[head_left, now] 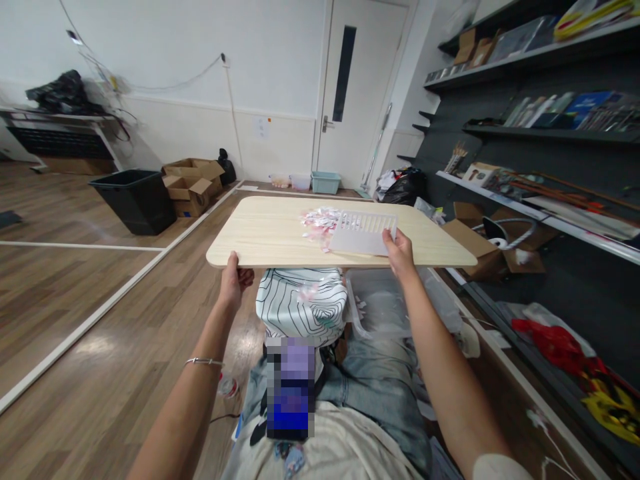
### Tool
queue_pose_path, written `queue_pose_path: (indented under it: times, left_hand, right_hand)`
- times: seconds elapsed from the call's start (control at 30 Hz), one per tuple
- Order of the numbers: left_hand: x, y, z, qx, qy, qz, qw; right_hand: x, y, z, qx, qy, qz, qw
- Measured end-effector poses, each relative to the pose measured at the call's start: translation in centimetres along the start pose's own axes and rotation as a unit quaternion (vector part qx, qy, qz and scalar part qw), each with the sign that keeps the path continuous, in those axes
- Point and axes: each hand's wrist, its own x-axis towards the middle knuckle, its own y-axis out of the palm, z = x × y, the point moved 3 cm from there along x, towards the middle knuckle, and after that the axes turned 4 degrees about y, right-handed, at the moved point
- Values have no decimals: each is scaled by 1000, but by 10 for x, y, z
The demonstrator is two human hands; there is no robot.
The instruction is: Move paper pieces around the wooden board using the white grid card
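A pale wooden tabletop [270, 230] with rounded corners lies in front of me. My left hand [235, 281] grips its near left edge, thumb on top and fingers curled beneath. In my right hand [399, 252] is a whitish translucent plastic sheet with a row of slots [357, 240], pinched at its right side over the tabletop. Just left of the sheet, partly against it, lies a pile of small white and pink packets [320, 223]. Below the edge, a white cloth bag with black wavy lines [295, 317] has a few pinkish packets [309, 291] on it.
A clear plastic bin [373, 320] stands under the tabletop's right side. To the left are a black trash bin [135, 200] and open cardboard boxes [190, 190]. Dark shelves [530, 127] with goods line the right wall, with an open carton [480, 247] by them.
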Motion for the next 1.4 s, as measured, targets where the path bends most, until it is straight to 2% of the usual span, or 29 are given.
queue_pose_path:
  times: [0.37, 0.8, 0.97, 1.2, 1.4]
  left_hand:
    - [2, -2, 2, 10, 7, 3, 1000]
    - [0, -2, 2, 3, 3, -6, 1000]
    - [3, -2, 1, 0, 2, 7, 1000]
    - [2, -1, 2, -12, -2, -6, 1000]
    - [6, -6, 6, -6, -12, -5, 1000]
  right_hand:
    - [-1, 1, -1, -3, 7, 18, 1000]
    - [9, -4, -14, -16, -6, -27, 1000]
    - [7, -3, -12, -11, -10, -21, 1000]
    - [7, -4, -13, -35, -12, 0, 999]
    - [6, -7, -14, -25, -19, -22, 999]
